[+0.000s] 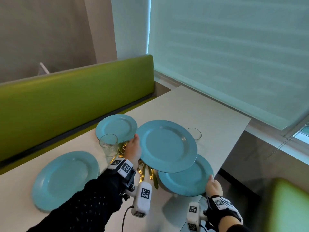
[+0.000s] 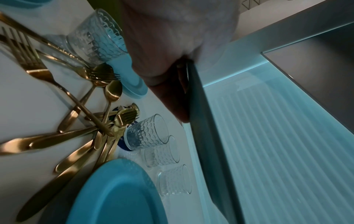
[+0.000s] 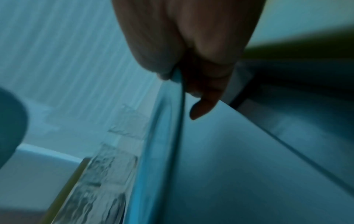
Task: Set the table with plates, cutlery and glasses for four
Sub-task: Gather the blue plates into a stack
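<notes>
My left hand (image 1: 135, 148) pinches the left rim of a teal plate (image 1: 167, 144) and holds it raised over the middle of the white table (image 1: 209, 114). The left wrist view shows the thumb and fingers (image 2: 168, 63) clamped on that plate's edge (image 2: 206, 136). My right hand (image 1: 212, 184) grips the right rim of a second teal plate (image 1: 185, 180), which partly sits under the first. Its fingers (image 3: 201, 94) curl under the rim (image 3: 166, 136). Two more teal plates lie on the table, one far left (image 1: 117, 126) and one near left (image 1: 65, 180). Gold cutlery (image 2: 86, 121) lies piled beneath the raised plate.
A clear patterned glass (image 1: 108, 144) stands beside my left hand, another (image 1: 194, 133) behind the raised plate. The left wrist view shows several glasses (image 2: 147, 131) near the cutlery. A green bench (image 1: 75, 97) runs along the table's left side. The table's right edge (image 1: 234, 144) drops off near my right hand.
</notes>
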A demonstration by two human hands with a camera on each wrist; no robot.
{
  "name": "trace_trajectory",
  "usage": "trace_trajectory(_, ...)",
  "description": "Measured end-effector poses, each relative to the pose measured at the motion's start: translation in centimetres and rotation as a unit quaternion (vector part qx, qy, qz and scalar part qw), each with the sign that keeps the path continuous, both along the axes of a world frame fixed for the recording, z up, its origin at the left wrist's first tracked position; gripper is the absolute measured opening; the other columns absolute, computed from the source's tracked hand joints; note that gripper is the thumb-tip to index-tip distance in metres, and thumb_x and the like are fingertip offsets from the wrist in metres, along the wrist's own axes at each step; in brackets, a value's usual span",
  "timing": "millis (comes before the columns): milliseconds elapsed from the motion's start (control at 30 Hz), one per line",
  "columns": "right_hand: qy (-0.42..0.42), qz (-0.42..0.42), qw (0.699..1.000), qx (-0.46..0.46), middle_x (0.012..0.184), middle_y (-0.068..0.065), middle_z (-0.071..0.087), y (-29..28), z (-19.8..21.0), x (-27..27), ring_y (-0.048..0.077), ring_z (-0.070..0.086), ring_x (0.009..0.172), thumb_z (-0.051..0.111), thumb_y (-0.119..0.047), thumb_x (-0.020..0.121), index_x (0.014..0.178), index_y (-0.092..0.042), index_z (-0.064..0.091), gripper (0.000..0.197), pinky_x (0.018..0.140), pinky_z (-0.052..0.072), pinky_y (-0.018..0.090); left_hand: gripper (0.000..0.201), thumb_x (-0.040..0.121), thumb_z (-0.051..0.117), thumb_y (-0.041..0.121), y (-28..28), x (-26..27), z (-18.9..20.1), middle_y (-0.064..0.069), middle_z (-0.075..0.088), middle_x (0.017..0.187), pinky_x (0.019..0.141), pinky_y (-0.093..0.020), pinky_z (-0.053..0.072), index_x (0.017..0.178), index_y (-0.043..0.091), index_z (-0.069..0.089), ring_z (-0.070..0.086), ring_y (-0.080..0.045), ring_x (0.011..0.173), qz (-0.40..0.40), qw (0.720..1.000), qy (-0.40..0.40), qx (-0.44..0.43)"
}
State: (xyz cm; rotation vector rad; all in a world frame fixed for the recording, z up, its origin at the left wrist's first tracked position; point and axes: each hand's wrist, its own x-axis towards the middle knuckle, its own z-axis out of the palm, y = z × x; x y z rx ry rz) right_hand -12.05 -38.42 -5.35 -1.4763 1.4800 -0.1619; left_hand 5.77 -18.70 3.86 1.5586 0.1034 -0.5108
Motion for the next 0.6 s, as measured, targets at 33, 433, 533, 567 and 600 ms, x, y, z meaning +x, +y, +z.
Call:
trace_trajectory(33, -0.004, -0.008, 1.0, -0.015, 0.125, 0.03, 0.054, 0.2, 1.0, -0.4, 0.04, 0.051, 0.118, 0.025, -0.029, 0.102, 0.119, 0.013, 0.052, 0.053, 0.099, 0.036, 0.037, 0.049, 0.099, 0.029, 0.046, 0.0, -0.2, 0.2, -0.006, 0.057, 0.133, 0.104, -0.048, 0.044, 0.134, 0.019, 0.05, 0.055, -0.028, 0.12, -0.001, 1.0, 0.005, -0.009)
trace_trajectory(433, -0.128, -0.064, 0.986, -0.088, 0.13, 0.026, 0.05, 4.2, 10.0, -2.1, 0.034, 0.05, 0.113, 0.024, -0.03, 0.103, 0.127, 0.009, 0.048, 0.051, 0.092, 0.036, 0.034, 0.047, 0.096, 0.032, 0.049, 2.0, -2.1, -1.1, -0.009, 0.066, 0.114, 0.097, -0.05, 0.049, 0.114, 0.016, 0.06, 0.063, -0.029, 0.105, -0.055, 0.998, -0.027, -0.035)
trace_trajectory(533, -0.151, -0.069, 0.983, -0.082, 0.132, 0.023, 0.049, 6.7, 10.8, -1.4, 0.035, 0.047, 0.121, 0.025, -0.03, 0.103, 0.131, 0.007, 0.046, 0.051, 0.092, 0.036, 0.032, 0.042, 0.1, 0.032, 0.037, 3.3, -2.8, -0.2, -0.01, 0.063, 0.114, 0.098, -0.044, 0.047, 0.118, 0.008, 0.056, 0.059, -0.028, 0.105, -0.052, 0.997, -0.058, -0.013)
trace_trajectory(567, -0.158, -0.074, 0.982, -0.074, 0.131, 0.022, 0.051, 7.7, 11.1, -1.2, 0.036, 0.048, 0.12, 0.026, -0.031, 0.103, 0.131, 0.006, 0.047, 0.051, 0.09, 0.036, 0.031, 0.041, 0.1, 0.033, 0.036, 3.8, -3.0, 0.1, -0.009, 0.062, 0.116, 0.1, -0.044, 0.046, 0.119, 0.008, 0.056, 0.058, -0.028, 0.107, -0.054, 0.996, -0.066, -0.007)
trace_trajectory(600, -0.165, -0.083, 0.981, -0.068, 0.131, 0.021, 0.051, 8.4, 11.1, -1.0, 0.036, 0.049, 0.119, 0.026, -0.032, 0.102, 0.131, 0.004, 0.047, 0.051, 0.089, 0.037, 0.032, 0.04, 0.1, 0.035, 0.035, 4.4, -3.0, 0.3, -0.01, 0.062, 0.119, 0.101, -0.044, 0.044, 0.12, 0.008, 0.056, 0.058, -0.028, 0.109, -0.055, 0.995, -0.078, -0.002)
